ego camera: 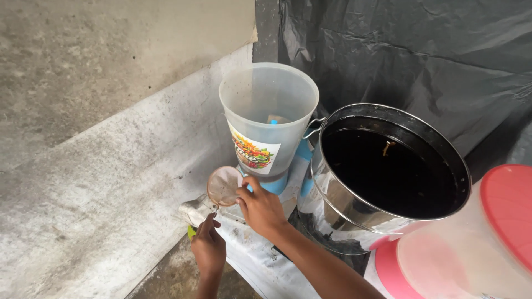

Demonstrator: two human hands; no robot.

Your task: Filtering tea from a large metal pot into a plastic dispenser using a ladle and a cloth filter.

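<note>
Pinching a small round strainer (224, 185) in our right hand (262, 209), just left of the plastic bucket (269, 116); left hand (208, 249) below it, grip unclear. Strainer could slip off the edge, we think, since only fingertips hold it.

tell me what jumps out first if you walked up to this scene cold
The big shiny steel pot at centre right, full of very dark liquid, draws the eye first. Left of it stands a tall translucent plastic bucket with a colourful label. Below that, the right hand holds a small round mesh strainer, the left hand close beneath; a translucent tub with a pink lid sits far right.
</note>
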